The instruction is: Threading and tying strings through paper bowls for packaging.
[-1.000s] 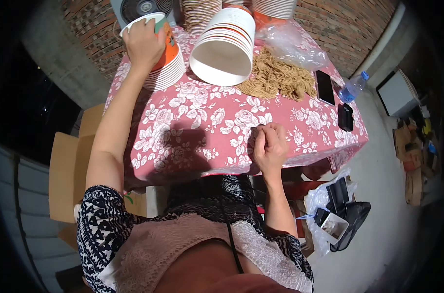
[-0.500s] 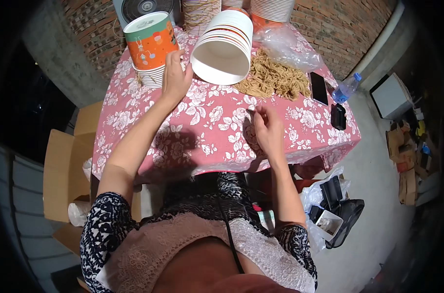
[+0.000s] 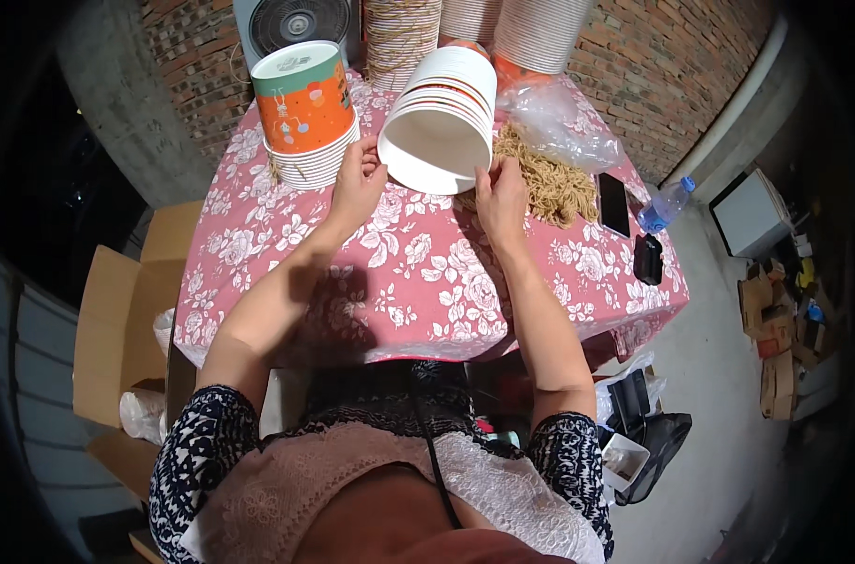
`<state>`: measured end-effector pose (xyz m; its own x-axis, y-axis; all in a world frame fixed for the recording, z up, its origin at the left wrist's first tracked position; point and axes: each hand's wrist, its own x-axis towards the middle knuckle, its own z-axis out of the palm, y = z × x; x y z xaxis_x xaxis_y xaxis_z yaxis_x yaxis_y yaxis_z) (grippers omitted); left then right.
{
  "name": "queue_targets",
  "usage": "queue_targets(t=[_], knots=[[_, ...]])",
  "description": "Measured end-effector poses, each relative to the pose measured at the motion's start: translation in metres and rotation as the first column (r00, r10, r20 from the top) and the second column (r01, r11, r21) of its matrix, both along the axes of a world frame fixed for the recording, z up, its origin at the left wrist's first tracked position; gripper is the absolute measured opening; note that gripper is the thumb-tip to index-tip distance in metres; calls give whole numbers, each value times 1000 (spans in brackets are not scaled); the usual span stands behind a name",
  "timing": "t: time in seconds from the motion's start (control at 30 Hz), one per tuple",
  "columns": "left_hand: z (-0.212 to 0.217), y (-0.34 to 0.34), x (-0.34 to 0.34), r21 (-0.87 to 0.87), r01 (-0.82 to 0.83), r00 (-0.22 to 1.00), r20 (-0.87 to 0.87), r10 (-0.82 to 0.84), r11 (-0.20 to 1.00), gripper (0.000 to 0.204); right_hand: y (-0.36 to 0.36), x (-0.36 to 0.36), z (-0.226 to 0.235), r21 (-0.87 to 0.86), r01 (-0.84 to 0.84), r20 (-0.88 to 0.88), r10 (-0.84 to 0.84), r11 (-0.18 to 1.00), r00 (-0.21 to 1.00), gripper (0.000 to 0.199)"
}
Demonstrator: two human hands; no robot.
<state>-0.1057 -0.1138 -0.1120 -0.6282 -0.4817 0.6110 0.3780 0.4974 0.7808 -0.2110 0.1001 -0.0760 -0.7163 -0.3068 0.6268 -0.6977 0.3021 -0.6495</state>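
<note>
Both hands flank a stack of white paper cups lying on its side, mouth toward the person. Left hand touches the rim's left edge, fingers loosely curled; right hand pinches its lower right edge.

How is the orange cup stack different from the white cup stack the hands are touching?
The orange cup stack stands upside down with its printed outside showing; the white cup stack lies on its side, its open mouth facing the person. The left hand and right hand are at the white stack's rim; the orange one stands untouched. Both are nested paper cups.
</note>
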Motion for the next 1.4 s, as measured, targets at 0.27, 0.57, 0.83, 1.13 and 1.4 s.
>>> queue_targets(t=[0.27, 0.57, 0.83, 1.13, 1.4], knots=[[5, 9, 3, 6, 32, 999, 25, -32, 999, 34, -1, -9, -14, -74, 42, -24, -44, 996, 999, 17], [3, 10, 10, 203, 172, 985, -36, -169, 964, 30, 1, 6, -9, -115, 17, -1, -17, 993, 1000, 14], [12, 8, 18, 110, -21, 998, -63, 28, 994, 23, 6, 17, -7, -138, -116, 80, 128, 984, 989, 22], [96, -7, 49, -223, -335, 910, 176, 376, 916, 25, 55, 17, 45, -368, -220, 278, 333, 903, 901, 27], [117, 1, 106, 64, -141, 923, 369, 108, 988, 22, 164, -13, 43, -441, 156, 495, 95, 884, 864, 56]])
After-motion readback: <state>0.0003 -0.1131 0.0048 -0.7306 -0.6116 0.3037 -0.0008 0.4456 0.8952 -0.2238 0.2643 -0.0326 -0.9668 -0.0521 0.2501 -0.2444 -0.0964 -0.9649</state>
